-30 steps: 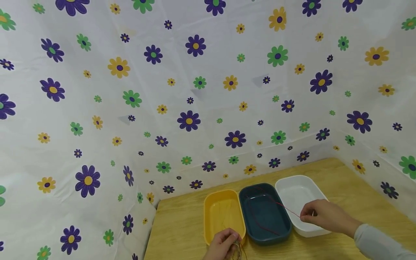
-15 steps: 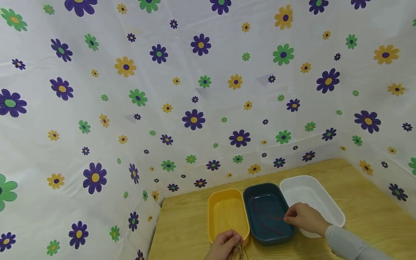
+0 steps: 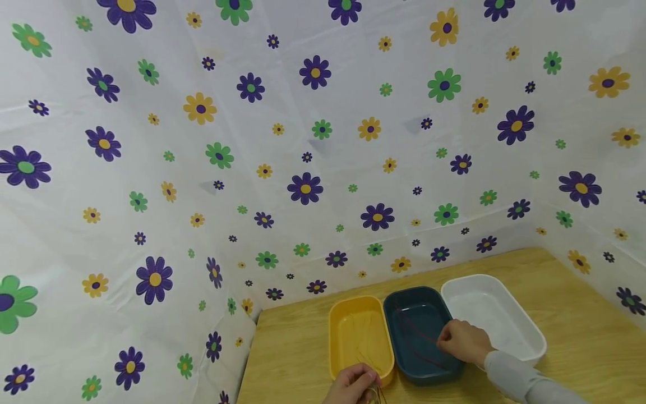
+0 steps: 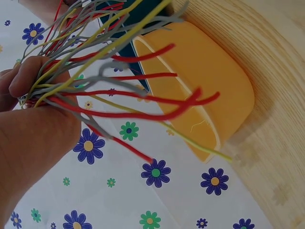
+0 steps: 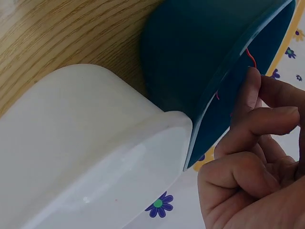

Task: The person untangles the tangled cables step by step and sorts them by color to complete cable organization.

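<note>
My left hand [image 3: 353, 384] grips a bundle of thin red, grey and yellow wires [image 4: 109, 90] by the middle, in front of the yellow tray [image 4: 219, 71]. The loose wire ends fan out past the thumb in the left wrist view. My right hand [image 3: 464, 341] is over the right rim of the dark blue tray [image 3: 387, 322], thumb and forefinger together at a red wire [image 5: 252, 58]. That wire runs from the fingertips into the blue tray. Another red wire [image 3: 429, 359] lies inside it. Several thin yellow wires [image 3: 364, 342] lie in the yellow tray.
A white tray [image 3: 525, 317] stands right beside the blue one. All three trays sit in a row on a wooden table [image 3: 287, 342]. Behind and at the sides hangs a white cloth [image 3: 282, 241] printed with flowers.
My right hand has moved left and slightly down, from over the white tray to the blue tray, bringing the red wire along. My left hand stays by the yellow tray. The head view has shifted slightly.
</note>
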A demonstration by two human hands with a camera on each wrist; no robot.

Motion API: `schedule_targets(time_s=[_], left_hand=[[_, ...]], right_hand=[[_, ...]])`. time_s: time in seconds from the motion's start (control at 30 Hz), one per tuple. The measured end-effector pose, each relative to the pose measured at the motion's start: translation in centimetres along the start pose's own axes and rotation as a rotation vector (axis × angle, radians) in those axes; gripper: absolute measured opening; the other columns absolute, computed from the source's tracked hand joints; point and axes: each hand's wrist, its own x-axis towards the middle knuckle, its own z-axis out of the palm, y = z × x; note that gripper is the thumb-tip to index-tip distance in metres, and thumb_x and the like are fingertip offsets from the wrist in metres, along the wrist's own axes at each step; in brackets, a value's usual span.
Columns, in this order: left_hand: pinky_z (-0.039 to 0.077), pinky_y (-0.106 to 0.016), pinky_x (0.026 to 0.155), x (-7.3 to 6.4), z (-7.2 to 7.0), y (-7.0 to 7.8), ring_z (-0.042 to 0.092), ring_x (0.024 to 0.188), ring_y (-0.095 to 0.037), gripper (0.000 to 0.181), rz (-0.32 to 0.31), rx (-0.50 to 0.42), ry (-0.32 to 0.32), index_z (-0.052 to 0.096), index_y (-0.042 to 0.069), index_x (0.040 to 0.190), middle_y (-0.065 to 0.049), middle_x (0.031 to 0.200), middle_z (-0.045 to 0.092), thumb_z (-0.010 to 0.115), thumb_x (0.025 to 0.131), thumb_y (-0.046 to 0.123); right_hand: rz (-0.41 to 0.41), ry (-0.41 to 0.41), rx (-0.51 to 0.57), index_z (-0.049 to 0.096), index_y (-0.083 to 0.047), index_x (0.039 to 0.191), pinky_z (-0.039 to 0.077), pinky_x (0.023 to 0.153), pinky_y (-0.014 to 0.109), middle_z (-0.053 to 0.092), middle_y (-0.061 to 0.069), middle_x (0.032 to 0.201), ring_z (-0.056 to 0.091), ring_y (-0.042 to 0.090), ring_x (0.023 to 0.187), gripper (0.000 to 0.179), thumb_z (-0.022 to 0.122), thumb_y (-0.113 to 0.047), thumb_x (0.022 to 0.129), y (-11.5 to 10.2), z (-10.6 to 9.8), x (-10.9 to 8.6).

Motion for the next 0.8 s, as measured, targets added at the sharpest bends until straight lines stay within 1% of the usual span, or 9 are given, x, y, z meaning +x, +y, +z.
schedule_targets(time_s=[0.1,0.23,0.37,0.5,0.6,0.73,0.8], left_hand=[[0.036,-0.017,0.055,0.1,0.2,-0.1,0.047,0.061,-0.005,0.033,0.001,0.0,0.012,0.065,-0.014,0.106,0.005,0.074,0.059,0.056,0.105,0.018],[0.036,-0.018,0.054,0.0,0.3,-0.2,0.046,0.06,-0.006,0.028,-0.013,-0.014,0.026,0.067,-0.008,0.102,0.004,0.076,0.061,0.058,0.104,0.019],[0.036,-0.019,0.055,0.0,0.1,-0.1,0.046,0.06,-0.007,0.024,-0.029,-0.026,0.016,0.069,-0.003,0.101,0.003,0.076,0.061,0.058,0.104,0.019],[0.036,-0.02,0.056,0.0,0.0,0.0,0.047,0.061,-0.008,0.025,-0.044,-0.015,0.006,0.069,-0.003,0.103,0.003,0.075,0.059,0.057,0.105,0.019],[0.036,-0.02,0.056,0.0,0.0,0.1,0.047,0.062,-0.008,0.026,-0.053,-0.008,0.006,0.068,-0.004,0.105,0.003,0.075,0.059,0.056,0.105,0.019],[0.036,-0.019,0.055,-0.2,0.2,0.5,0.046,0.061,-0.007,0.026,-0.038,-0.009,0.006,0.068,-0.005,0.106,0.004,0.077,0.06,0.055,0.106,0.017],[0.035,-0.019,0.054,-0.2,0.4,0.6,0.046,0.061,-0.007,0.027,-0.035,-0.015,0.01,0.067,-0.008,0.107,0.004,0.079,0.061,0.055,0.106,0.017]], right_hand=[[-0.001,-0.006,-0.019,0.077,-0.019,0.079,0.052,0.064,0.041,0.071,-0.005,0.079,0.062,0.013,0.071,0.004,0.079,-0.021,0.082,0.0,0.1,0.1],[-0.017,0.002,-0.044,0.077,-0.016,0.079,0.052,0.063,0.042,0.071,-0.004,0.078,0.061,0.014,0.069,0.004,0.079,-0.019,0.081,0.2,0.5,0.1],[-0.026,0.009,-0.067,0.077,-0.015,0.077,0.052,0.061,0.041,0.07,-0.005,0.075,0.06,0.013,0.067,0.004,0.078,-0.018,0.08,0.4,0.9,0.2],[-0.032,0.016,-0.085,0.076,-0.017,0.074,0.051,0.059,0.039,0.067,-0.008,0.071,0.057,0.012,0.064,0.005,0.078,-0.016,0.078,0.6,1.2,0.4],[-0.054,0.031,-0.092,0.074,-0.019,0.071,0.05,0.057,0.038,0.065,-0.008,0.066,0.056,0.012,0.062,0.008,0.077,-0.013,0.075,0.8,1.5,0.5],[-0.062,0.032,-0.07,0.072,-0.02,0.069,0.049,0.057,0.038,0.064,-0.009,0.066,0.055,0.012,0.061,0.009,0.077,-0.013,0.074,0.7,1.8,0.5],[-0.065,0.028,-0.049,0.071,-0.019,0.071,0.049,0.058,0.037,0.064,-0.009,0.068,0.055,0.012,0.062,0.008,0.076,-0.015,0.076,0.5,1.8,0.4]])
